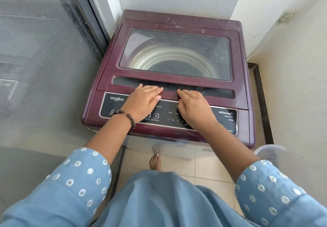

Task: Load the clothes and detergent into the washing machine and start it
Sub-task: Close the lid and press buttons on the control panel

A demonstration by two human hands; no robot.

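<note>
Both the left hand and right hand rest flat-fingered, gripping nothing, on the closed lid at 6 o'clock of the washing machine; drum apparently empty, loading not yet begun.

**One head view, looking steeply down**

The single camera sits on the person's head, facing forward and down over the washer, close above its lid. The wide lens also takes in both sleeves, the floor and flanking walls.
</note>
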